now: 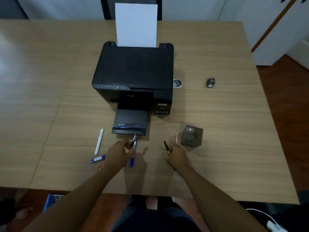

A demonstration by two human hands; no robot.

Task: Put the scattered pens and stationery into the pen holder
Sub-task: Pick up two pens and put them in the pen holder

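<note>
Hands work over the near edge of a wooden worktop [50, 97]. The left hand [117, 154] is closed around a small bundle of markers [133, 144], black and blue, the blue end pointing back toward the person. The right hand [177, 156] grips a black and yellow pen [167, 149] and a pinkish pen [176, 137], both tips pointing away. Just beside that hand, to its right, stands the grey cube-shaped pen holder [192, 136]. A white pen [99, 141], a blue and silver marker [97, 159] and a small orange item [100, 167] lie loose left of the left hand. Another blue pen [129, 126] rests on the output tray of the black printer [133, 69], which holds a white sheet [136, 25] upright.
</note>
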